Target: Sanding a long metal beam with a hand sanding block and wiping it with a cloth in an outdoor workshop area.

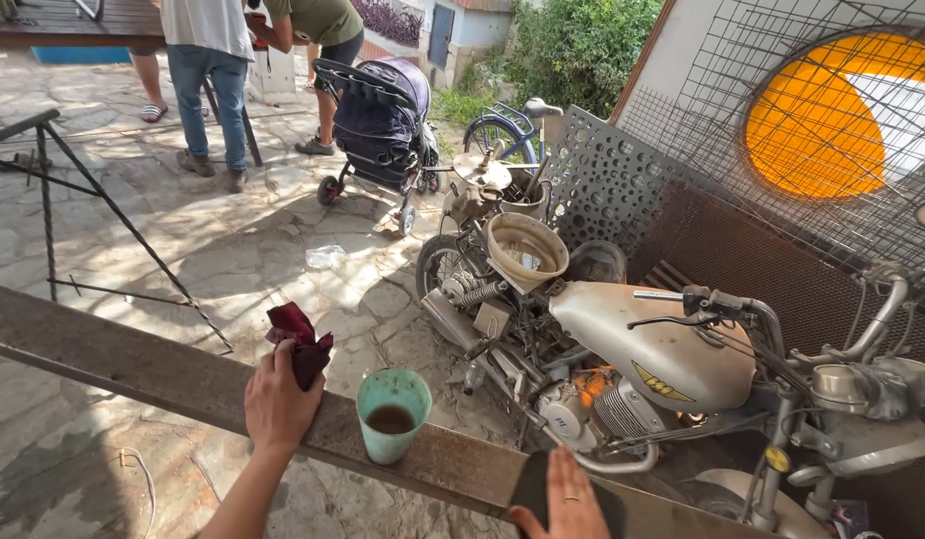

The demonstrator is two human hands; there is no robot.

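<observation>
hands on a wooden beam [133, 364]
left hand [279, 399] clutching dark red rag [301, 339]; right hand [572, 499] flat on black pad [532, 489], green cup [392, 414] at nine o'clock.

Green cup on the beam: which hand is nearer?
Left. The left hand, gripping a dark red rag, rests on the wooden beam just left of the green cup; the right hand lies farther right, lower down.

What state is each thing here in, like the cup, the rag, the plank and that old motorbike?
Left hand: clutching the dark red rag on the plank.
Right hand: flat on a dark pad.
Green cup: upright, holding brown liquid.
Wooden plank: bare, weathered.
Motorbike: dusty, seat missing.
Stroller: parked, unfolded.
</observation>
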